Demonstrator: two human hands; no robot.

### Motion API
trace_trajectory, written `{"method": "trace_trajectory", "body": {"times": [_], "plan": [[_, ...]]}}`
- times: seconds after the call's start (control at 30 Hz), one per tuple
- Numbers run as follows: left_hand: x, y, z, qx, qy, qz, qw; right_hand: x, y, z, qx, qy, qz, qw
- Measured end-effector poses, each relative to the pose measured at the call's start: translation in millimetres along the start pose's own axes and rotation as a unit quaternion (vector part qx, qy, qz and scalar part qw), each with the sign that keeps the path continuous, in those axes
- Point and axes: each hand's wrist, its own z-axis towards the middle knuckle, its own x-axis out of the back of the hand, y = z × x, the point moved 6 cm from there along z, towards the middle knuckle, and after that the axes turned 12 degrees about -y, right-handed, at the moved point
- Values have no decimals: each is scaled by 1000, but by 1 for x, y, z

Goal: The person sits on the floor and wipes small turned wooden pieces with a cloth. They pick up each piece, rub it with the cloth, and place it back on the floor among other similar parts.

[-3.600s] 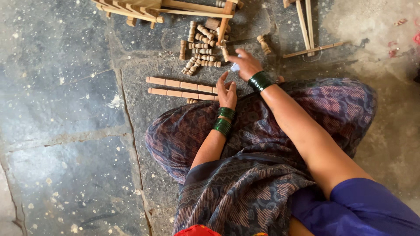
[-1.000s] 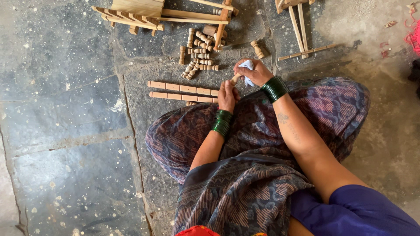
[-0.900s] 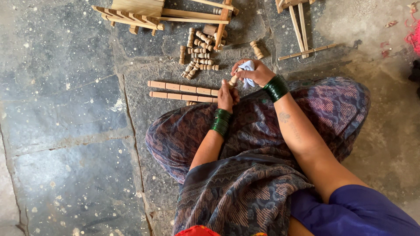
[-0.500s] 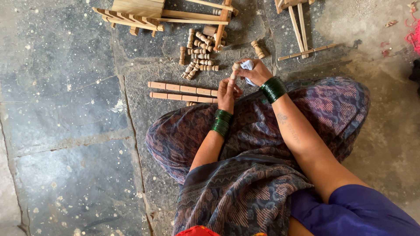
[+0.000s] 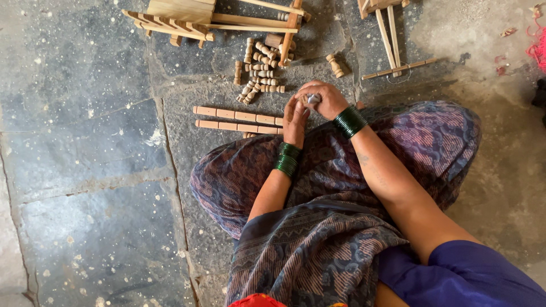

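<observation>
My right hand (image 5: 329, 101) and my left hand (image 5: 296, 118) meet just above my crossed legs, both closed on a small grey-white scrap (image 5: 313, 98) that shows between the fingers. Whatever is wrapped inside the scrap is hidden. Green bangles sit on both wrists. Two long notched wooden slats (image 5: 236, 114) lie side by side on the stone floor, their right ends touching my left hand. Beyond them is a pile of several small turned wooden pegs (image 5: 259, 71).
A single peg (image 5: 336, 66) lies apart, right of the pile. Wooden frame parts (image 5: 170, 18) lie at the top left, thin sticks (image 5: 391, 35) and a rod (image 5: 399, 69) at the top right. My patterned skirt (image 5: 318, 227) covers the lower middle. Red threads (image 5: 537, 45) lie far right.
My right hand has drawn closer and closed over the scrap. The peg that stood between my fingertips half a second ago is now covered, and both hands have shifted slightly toward my lap.
</observation>
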Motion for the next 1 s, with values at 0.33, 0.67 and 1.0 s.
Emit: {"method": "trace_trajectory", "body": {"times": [0.33,0.67,1.0], "plan": [[10,-3,2,-23,-9,-37,999,1,6,-4,71,-78,166,980],[0,2,-2,-39,-25,23,999,16,31,-13,-119,-69,280,950],[-16,-2,-7,-40,-121,52,990,25,35,-11,-88,30,145,985]]}}
